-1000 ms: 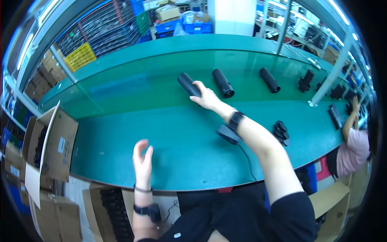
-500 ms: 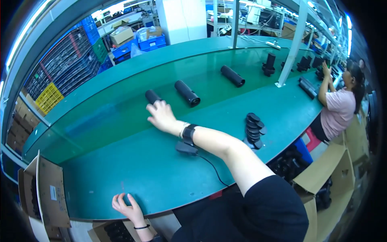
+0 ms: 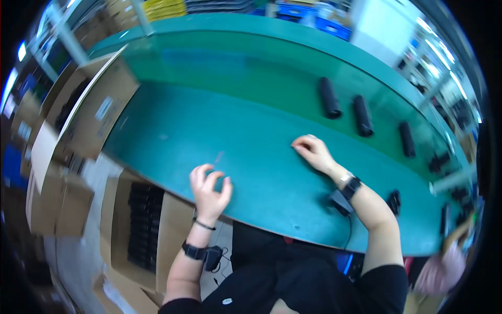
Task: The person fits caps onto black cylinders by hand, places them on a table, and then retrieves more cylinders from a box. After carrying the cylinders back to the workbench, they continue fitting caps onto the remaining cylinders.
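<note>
Head view, looking down: the left hand [image 3: 209, 189] hovers over the near edge of the green-topped bench [image 3: 209, 125], fingers loosely curled and spread, grasping nothing; it sits just above the lip where the bench ends and the open cardboard box of black parts [image 3: 141, 225] stands on the floor below. The right hand [image 3: 312, 152] rests palm-down on the bench further right and a little farther off, fingers bent with the tips touching the surface, also empty — it looks planted there as a brace for the leaning body. Beyond it, well apart, three black cylindrical tubes lie in a row toward the far right: the nearest black tube [image 3: 329, 97], a second black tube [image 3: 362, 115] just beside it, and a third black tube [image 3: 407, 139] farther right; they lie side by side with gaps between, likely so each can be picked singly. A small black device with a cable [image 3: 341, 203] lies under the right forearm near the bench edge. On the left a large open cardboard carton [image 3: 89, 110] leans against the bench side. Between the two hands and out to the far left the green surface offers wide free room — the crowding is all along the right.
</note>
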A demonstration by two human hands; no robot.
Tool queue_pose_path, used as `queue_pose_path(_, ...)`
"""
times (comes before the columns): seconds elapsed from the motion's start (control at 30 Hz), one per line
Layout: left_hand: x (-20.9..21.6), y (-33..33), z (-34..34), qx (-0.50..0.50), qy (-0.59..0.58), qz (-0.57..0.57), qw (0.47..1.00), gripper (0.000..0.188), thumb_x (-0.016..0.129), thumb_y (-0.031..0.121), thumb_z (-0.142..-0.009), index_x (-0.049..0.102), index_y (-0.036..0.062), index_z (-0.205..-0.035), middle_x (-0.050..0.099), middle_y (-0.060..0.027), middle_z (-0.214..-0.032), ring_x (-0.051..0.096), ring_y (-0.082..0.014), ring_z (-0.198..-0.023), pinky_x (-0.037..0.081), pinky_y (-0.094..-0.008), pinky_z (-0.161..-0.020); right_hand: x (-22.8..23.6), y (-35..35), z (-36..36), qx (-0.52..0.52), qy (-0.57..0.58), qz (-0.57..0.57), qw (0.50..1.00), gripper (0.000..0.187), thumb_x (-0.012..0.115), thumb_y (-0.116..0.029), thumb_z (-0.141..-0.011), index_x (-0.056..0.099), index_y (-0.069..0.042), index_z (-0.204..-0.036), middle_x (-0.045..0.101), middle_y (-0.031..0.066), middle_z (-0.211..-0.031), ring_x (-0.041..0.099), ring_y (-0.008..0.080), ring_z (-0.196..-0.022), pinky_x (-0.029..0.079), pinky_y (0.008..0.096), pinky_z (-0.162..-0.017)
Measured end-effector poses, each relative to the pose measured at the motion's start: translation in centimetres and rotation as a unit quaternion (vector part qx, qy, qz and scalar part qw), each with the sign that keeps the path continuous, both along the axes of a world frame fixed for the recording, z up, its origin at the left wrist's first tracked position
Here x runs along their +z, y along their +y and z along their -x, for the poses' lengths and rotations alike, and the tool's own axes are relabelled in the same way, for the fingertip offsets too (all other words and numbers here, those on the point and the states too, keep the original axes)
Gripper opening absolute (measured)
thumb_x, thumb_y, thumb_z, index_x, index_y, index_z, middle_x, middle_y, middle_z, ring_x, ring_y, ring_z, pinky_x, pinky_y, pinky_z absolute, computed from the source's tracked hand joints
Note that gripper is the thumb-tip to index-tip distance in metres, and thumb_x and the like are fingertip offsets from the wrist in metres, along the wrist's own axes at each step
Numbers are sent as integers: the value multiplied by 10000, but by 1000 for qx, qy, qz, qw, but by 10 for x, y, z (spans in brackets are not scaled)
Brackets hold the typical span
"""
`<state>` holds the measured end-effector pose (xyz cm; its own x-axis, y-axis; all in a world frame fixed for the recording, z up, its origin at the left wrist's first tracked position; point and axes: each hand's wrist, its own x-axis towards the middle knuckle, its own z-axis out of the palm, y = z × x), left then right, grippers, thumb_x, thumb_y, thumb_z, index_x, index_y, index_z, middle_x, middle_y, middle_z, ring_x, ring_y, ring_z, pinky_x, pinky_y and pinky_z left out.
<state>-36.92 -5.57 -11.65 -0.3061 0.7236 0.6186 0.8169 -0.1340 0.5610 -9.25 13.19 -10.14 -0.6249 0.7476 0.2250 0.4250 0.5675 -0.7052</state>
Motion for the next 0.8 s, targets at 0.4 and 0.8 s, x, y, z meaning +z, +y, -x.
queue_pose_path(0.4, -7, -8, -21, 21, -20, 25, 999, 198, 666, 132, -732, 562, 30, -866, 482, -146, -1053, 469, -336, -1082, 417, -434, -869, -1, -4, -19, 45, -39, 13, 998, 53, 584, -43, -860, 596, -6, -824, 537, 55, -835, 480, 149, -781, 393, 268, -697)
queue_pose_path(0.8, 9, -4, -30, 66, -4, 116, 991, 411, 637, 247, -826, 512, 35, -1155, 433, -186, -1198, 419, -361, -1154, 376, -466, -937, -4, 2, -24, 88, -29, 31, 995, 45, 544, -23, -872, 581, -1, -859, 515, 74, -864, 472, 180, -806, 398, 291, -730)
